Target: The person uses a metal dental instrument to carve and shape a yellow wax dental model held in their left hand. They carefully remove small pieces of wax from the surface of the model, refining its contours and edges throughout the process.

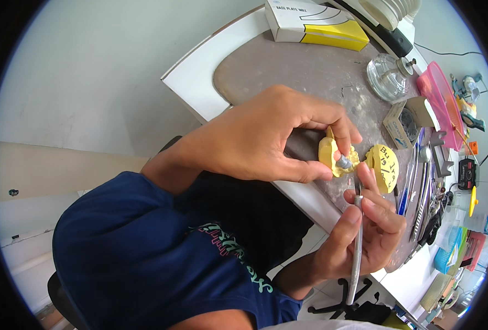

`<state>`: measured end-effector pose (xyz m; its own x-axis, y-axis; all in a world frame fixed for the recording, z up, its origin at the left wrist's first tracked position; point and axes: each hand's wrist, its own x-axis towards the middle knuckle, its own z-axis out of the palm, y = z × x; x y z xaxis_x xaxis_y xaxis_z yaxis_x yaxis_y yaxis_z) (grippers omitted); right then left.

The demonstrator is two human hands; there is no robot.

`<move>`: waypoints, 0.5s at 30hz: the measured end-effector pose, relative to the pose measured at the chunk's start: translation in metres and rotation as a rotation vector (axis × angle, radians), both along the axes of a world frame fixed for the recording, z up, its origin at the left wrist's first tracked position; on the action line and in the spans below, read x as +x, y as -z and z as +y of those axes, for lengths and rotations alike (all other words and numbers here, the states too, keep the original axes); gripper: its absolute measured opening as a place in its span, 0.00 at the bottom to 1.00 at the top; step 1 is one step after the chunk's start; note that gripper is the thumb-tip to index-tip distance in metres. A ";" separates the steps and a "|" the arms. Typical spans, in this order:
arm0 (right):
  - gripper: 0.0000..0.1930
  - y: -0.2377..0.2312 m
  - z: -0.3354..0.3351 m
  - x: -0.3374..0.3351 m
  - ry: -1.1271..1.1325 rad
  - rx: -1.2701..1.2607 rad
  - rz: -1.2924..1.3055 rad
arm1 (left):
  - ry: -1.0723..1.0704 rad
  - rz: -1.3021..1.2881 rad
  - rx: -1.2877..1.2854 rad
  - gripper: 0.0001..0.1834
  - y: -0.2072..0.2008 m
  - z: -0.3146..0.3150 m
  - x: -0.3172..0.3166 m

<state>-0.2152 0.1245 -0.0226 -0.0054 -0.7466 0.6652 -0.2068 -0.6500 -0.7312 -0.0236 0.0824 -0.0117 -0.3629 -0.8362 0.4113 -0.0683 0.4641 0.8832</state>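
Observation:
My left hand (pixel 271 132) grips a yellow plaster dental cast (pixel 326 154) between thumb and fingers. A blue-grey piece (pixel 343 162), which looks like wax, sits on the cast's teeth under my fingertips. In my right hand (pixel 373 228) is a slim metal carving tool (pixel 356 258), held like a pen with its dark tip close to the cast; whether the tip touches it I cannot tell. Just right of the held cast, a second yellow plaster cast (pixel 386 169) with handwriting on it lies on the table, beside my right fingertips.
A glass spirit burner (pixel 388 80), an opened small carton (pixel 401 129) and a pink tray (pixel 441 102) stand to the right. Several metal hand tools (pixel 421 190) lie beyond the second cast. At the back rests a white and yellow box (pixel 315 26) on the grey tabletop (pixel 288 69).

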 end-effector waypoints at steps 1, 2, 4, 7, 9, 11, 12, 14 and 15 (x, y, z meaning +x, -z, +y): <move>0.09 0.000 0.000 0.000 0.001 0.010 -0.001 | 0.007 0.009 -0.036 0.15 0.004 -0.002 0.000; 0.09 0.000 0.001 0.000 0.003 0.020 -0.002 | 0.015 0.018 -0.072 0.14 0.007 -0.003 0.001; 0.08 0.001 0.001 0.001 0.006 0.025 0.004 | 0.043 0.045 -0.009 0.14 0.006 -0.002 0.001; 0.08 0.001 0.002 0.001 0.013 0.016 0.023 | 0.060 0.060 0.026 0.13 0.004 0.000 0.001; 0.08 0.001 0.003 0.002 0.028 0.015 0.034 | 0.061 0.065 0.035 0.12 0.004 0.000 0.001; 0.08 0.001 0.003 0.002 0.034 0.014 0.041 | 0.058 0.075 0.054 0.13 0.005 0.000 0.001; 0.08 0.001 0.003 0.002 0.038 0.014 0.044 | 0.057 0.073 0.051 0.13 0.005 0.000 0.001; 0.08 0.002 0.003 0.003 0.042 0.014 0.040 | 0.054 0.068 0.045 0.13 0.005 0.000 0.000; 0.08 0.002 0.003 0.003 0.044 0.014 0.039 | 0.053 0.067 0.043 0.13 0.005 0.000 0.000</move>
<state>-0.2123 0.1273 -0.0248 -0.0129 -0.7557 0.6548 -0.2632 -0.6292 -0.7313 -0.0232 0.0819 -0.0171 -0.3803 -0.8340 0.3998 0.0149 0.4267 0.9043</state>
